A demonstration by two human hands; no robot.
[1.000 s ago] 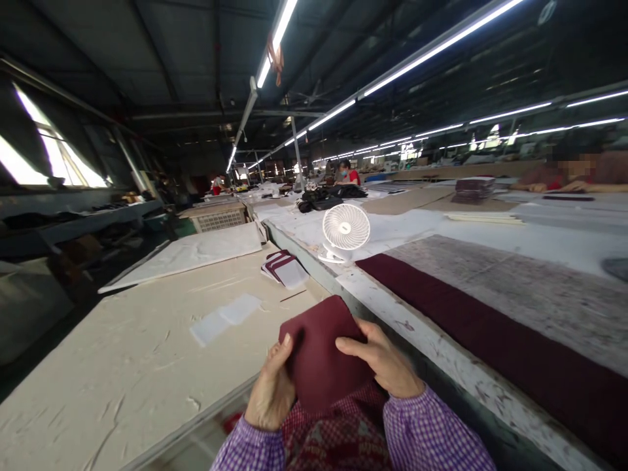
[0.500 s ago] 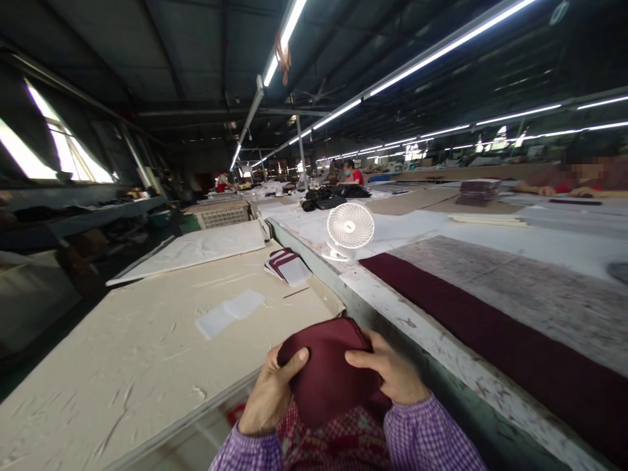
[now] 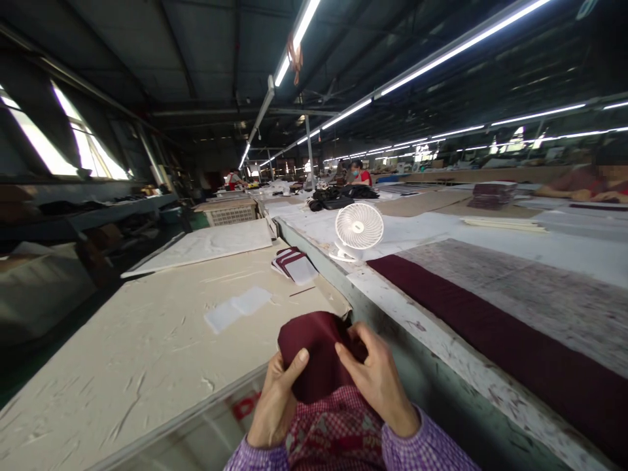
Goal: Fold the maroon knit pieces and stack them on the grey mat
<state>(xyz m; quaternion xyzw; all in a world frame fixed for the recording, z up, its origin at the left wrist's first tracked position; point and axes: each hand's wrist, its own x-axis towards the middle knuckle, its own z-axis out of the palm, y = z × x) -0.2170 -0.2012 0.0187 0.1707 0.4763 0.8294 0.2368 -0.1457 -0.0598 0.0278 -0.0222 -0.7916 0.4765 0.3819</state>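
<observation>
Between my hands is a maroon fabric piece (image 3: 318,356) with rounded corners, held above my lap at the near edge of the cream-covered table (image 3: 161,333). My left hand (image 3: 277,399) grips its left side, thumb on top and fingers hidden beneath. At its right side my right hand (image 3: 375,373) pinches and bends the edge between thumb and curled fingers. Whether it is one layer or several I cannot tell. Farther back on the table lies a fanned stack of maroon and white pieces (image 3: 294,265). Two white sheets (image 3: 238,309) overlap to its left.
A white clip fan (image 3: 359,226) stands on the edge of the long table to the right. Along that table runs a maroon fabric strip (image 3: 466,320). Dark cloth piles (image 3: 338,196) lie farther back, near a person in red (image 3: 362,175). Another person (image 3: 583,183) works at far right.
My right hand has shifted left and inward, bending the right side of the fabric piece. My left hand keeps its grip. The whole view has turned slightly left.
</observation>
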